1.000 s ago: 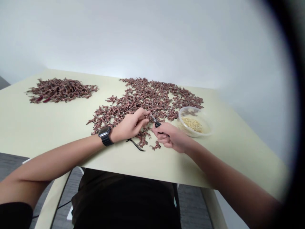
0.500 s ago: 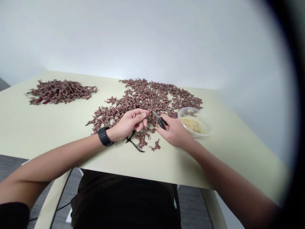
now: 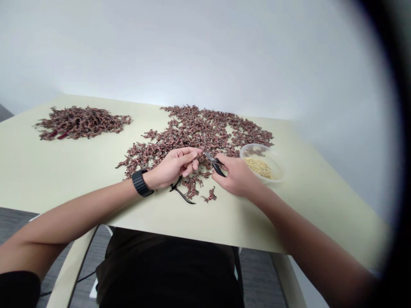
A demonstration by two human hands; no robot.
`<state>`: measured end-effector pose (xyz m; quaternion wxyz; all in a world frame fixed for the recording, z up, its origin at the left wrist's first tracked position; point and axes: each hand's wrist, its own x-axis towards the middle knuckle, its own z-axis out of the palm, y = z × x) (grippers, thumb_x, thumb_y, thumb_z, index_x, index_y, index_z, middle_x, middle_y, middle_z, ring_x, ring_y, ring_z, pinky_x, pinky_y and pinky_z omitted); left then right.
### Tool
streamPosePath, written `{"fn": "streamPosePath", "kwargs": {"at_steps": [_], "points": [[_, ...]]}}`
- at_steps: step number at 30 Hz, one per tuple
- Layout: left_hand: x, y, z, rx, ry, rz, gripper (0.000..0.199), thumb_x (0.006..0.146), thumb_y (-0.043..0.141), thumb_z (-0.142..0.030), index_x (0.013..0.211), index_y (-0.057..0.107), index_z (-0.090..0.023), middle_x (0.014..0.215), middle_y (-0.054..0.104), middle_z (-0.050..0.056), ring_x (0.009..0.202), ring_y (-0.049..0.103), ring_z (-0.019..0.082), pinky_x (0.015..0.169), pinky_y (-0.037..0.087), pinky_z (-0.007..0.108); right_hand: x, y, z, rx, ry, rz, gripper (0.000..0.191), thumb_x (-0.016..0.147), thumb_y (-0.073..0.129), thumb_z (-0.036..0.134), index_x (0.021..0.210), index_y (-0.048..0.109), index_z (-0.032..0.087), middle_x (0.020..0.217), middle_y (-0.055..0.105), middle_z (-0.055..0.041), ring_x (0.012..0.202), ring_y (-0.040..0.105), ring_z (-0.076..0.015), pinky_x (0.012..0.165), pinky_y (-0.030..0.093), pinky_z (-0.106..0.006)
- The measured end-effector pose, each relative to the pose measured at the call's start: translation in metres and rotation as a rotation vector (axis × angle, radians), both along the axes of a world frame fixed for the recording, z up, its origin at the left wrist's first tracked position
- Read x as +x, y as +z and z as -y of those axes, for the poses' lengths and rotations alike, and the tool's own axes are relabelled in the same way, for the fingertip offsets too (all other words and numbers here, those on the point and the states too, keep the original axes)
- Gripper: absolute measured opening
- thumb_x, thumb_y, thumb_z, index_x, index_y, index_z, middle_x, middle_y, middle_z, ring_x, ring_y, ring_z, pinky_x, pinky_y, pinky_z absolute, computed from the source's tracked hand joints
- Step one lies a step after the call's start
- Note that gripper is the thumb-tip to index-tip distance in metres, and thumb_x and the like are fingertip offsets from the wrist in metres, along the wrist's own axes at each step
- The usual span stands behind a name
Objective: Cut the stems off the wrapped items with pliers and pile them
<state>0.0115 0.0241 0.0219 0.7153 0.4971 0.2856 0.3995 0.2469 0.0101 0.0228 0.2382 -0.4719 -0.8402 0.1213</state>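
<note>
In the head view, the pliers (image 3: 218,170) gripped by the right hand (image 3: 239,175) have edged nearer the left hand (image 3: 171,169), bringing their tip just beside its pinched fingertips; whether these hold a piece, I cannot tell. Small brown pieces (image 3: 192,128) spread beyond both hands on the surface (image 3: 192,218), a clear bowl (image 3: 283,173) right of the right hand.

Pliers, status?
Right hand gripping pliers. Left hand near their tips; anything pinched too small to tell. Dark-handled tool, loose brown pieces crowd left hand.
</note>
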Motion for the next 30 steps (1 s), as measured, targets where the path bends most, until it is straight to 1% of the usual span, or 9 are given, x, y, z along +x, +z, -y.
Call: {"fn": "streamPosePath", "kwargs": {"at_steps": [14, 23, 27, 30], "points": [[-0.0007, 0.0009, 0.0003, -0.012, 0.004, -0.010, 0.031, 0.098, 0.066, -0.034, 0.119, 0.065, -0.011, 0.076, 0.066, 0.001, 0.045, 0.041, 0.003, 0.045, 0.031, 0.018, 0.0016, -0.0008, 0.0008, -0.027, 0.001, 0.015, 0.022, 0.086, 0.058, 0.032, 0.078, 0.040, 0.023, 0.062, 0.048, 0.0040, 0.055, 0.045, -0.0135, 0.059, 0.026, -0.029], [0.0004, 0.0040, 0.0006, -0.001, 0.009, -0.025, 0.031, 0.099, 0.064, -0.033, 0.120, 0.064, -0.010, 0.075, 0.065, 0.000, 0.044, 0.040, 0.002, 0.045, 0.031, 0.017, 0.0023, -0.0012, 0.0006, -0.021, -0.004, 0.028, 0.022, 0.086, 0.058, 0.032, 0.079, 0.040, 0.023, 0.062, 0.050, 0.0037, 0.055, 0.045, -0.0134, 0.058, 0.026, -0.029], [0.0001, 0.0036, 0.0007, 0.000, 0.012, -0.030, 0.031, 0.099, 0.063, -0.033, 0.120, 0.064, -0.010, 0.075, 0.065, 0.001, 0.044, 0.040, 0.002, 0.045, 0.030, 0.017, 0.0028, -0.0007, 0.0006, -0.002, -0.014, 0.023, 0.024, 0.086, 0.058, 0.031, 0.078, 0.037, 0.023, 0.061, 0.048, 0.0044, 0.054, 0.043, -0.0126, 0.058, 0.026, -0.029], [-0.0002, 0.0031, 0.0010, 0.004, 0.011, -0.028, 0.030, 0.100, 0.062, -0.032, 0.120, 0.064, -0.010, 0.075, 0.064, 0.000, 0.044, 0.040, 0.002, 0.046, 0.030, 0.017, 0.0029, 0.0002, 0.0009, 0.013, -0.004, 0.034, 0.023, 0.085, 0.058, 0.032, 0.078, 0.038, 0.023, 0.062, 0.049, 0.0037, 0.055, 0.044, -0.0132, 0.058, 0.026, -0.029]]}}
